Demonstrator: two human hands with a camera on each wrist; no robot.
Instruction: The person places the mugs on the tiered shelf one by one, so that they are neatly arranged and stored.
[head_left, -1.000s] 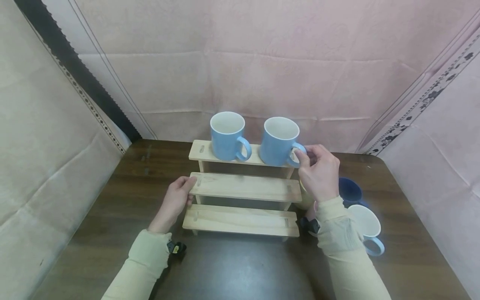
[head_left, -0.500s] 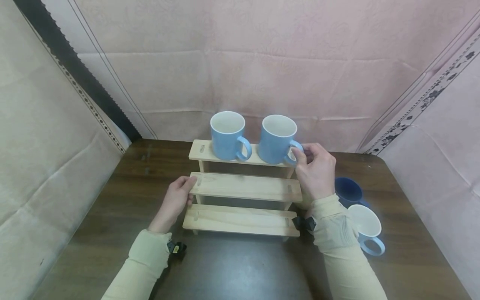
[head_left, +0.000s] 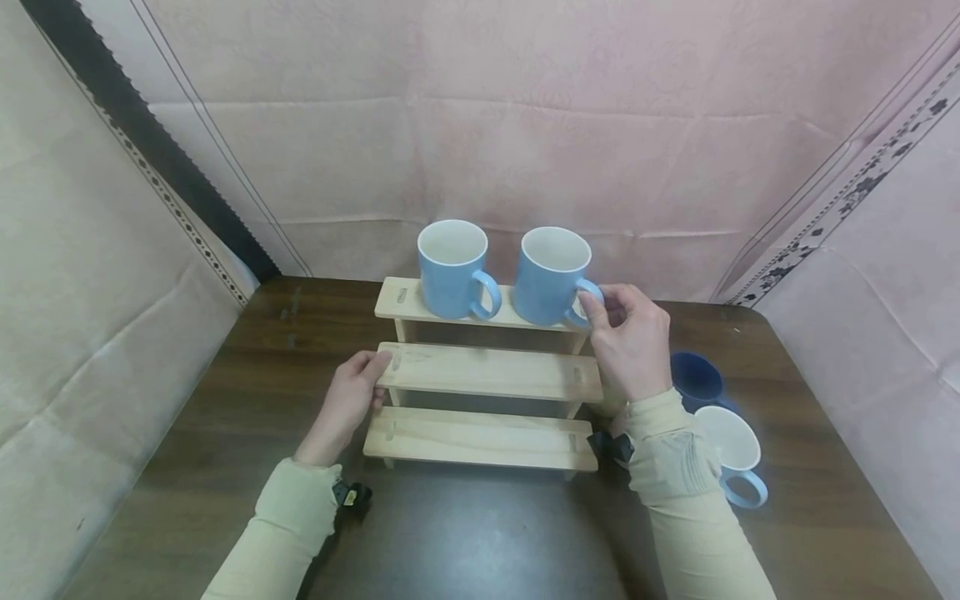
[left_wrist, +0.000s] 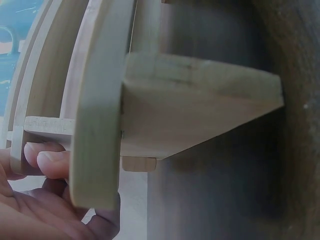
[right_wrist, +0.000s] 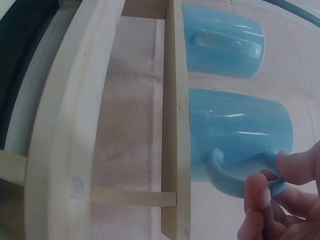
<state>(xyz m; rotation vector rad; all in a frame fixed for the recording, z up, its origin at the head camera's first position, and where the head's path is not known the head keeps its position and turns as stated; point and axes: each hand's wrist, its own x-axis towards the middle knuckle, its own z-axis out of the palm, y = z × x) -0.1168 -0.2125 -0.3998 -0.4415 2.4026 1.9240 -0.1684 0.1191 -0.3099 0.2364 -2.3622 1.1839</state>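
A three-tier wooden shelf (head_left: pixel 487 372) stands mid-table. On its top board, at the right, a light blue mug (head_left: pixel 551 279) stands upright, and my right hand (head_left: pixel 633 342) pinches its handle (right_wrist: pixel 230 182) between thumb and fingers. To its left on the same board is a second light blue mug (head_left: pixel 450 271), its handle turned toward the first. My left hand (head_left: pixel 347 404) grips the left end of the middle board, thumb on top and fingers beneath. In the left wrist view, those fingers (left_wrist: pixel 52 160) curl under the board's end.
At the right of the table, a dark blue mug (head_left: pixel 693 379) stands behind a mug with a white inside and light blue handle (head_left: pixel 742 490). Something pale behind my right wrist is mostly hidden. Pinkish cloth (head_left: pixel 525 150) hangs close behind the shelf.
The right-hand mug has shifted slightly left along the top board, with my right hand still pinching its handle. My left hand keeps its grip on the middle board.
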